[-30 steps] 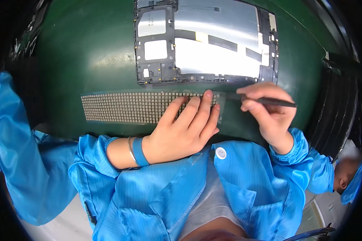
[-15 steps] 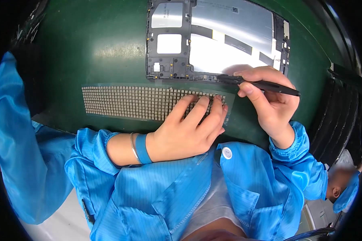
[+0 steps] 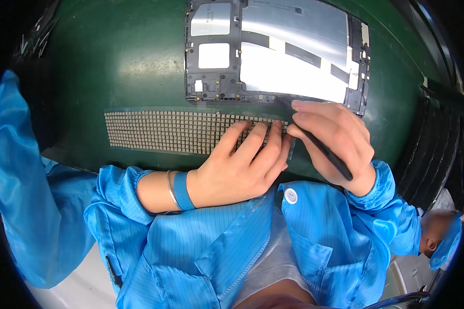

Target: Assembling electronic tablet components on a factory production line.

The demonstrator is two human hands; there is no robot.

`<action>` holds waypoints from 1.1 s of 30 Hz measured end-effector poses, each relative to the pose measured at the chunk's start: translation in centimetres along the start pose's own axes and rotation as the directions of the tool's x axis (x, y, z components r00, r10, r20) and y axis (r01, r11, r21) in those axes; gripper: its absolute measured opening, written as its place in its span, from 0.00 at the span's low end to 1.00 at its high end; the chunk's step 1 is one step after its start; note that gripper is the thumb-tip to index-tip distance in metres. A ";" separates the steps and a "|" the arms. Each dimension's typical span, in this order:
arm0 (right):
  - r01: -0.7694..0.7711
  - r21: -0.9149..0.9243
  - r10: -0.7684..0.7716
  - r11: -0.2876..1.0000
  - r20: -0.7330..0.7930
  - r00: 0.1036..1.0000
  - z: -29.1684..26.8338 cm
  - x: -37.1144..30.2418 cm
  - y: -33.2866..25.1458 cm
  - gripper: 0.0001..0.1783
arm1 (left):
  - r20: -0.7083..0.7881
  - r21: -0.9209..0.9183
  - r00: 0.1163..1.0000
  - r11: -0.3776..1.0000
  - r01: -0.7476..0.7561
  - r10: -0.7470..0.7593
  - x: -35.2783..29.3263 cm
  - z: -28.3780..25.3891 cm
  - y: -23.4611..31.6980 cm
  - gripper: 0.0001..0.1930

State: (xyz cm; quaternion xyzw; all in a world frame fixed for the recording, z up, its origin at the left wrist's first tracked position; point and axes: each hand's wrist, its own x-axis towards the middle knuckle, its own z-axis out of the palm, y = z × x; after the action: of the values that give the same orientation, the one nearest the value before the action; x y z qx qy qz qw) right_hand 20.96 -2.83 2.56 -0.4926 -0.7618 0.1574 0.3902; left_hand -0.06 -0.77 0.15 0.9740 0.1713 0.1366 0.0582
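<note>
Thumb and fingers together, the right hand (image 3: 337, 141) is clamping a slim black tool (image 3: 327, 152), its tip pointing at the lower edge of the dark device frame (image 3: 212, 80) beyond the grip (blur is hiding whether they are touching). A narrow green strip is separating that edge from the block sheet (image 3: 160, 131), which is lying left of the grip; the left hand (image 3: 237, 170), fingers spread, is resting on its nearer end. The glossy tabletop (image 3: 87, 77) is stretching farther left. Small tan squarish blocks are forming tight rows.

No legible text; small square code (image 3: 298, 10) on silver panel (image 3: 304, 33).
</note>
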 end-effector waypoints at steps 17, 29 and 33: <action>-0.586 0.542 0.669 0.602 0.059 0.741 0.2 -6.1 -0.3 0.10 | 0.011 0.049 0.999 0.998 -0.050 0.050 0.4 0.1 -0.4 0.19; -0.616 0.515 0.696 0.596 0.050 0.716 0.3 -5.4 -0.7 0.08 | 0.046 0.121 0.997 0.990 -0.067 0.062 0.5 -0.1 -0.1 0.19; -0.656 0.551 0.738 0.516 0.103 0.667 0.1 -5.4 -0.8 0.08 | 0.024 0.092 0.999 0.994 -0.050 0.048 0.4 0.2 0.0 0.18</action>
State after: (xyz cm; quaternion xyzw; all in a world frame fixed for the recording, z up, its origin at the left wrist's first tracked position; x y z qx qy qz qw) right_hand 21.57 -7.90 0.62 -0.6339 -0.3900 0.4742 0.4702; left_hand 0.33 -0.67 0.07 0.9810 0.1527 0.1192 0.0113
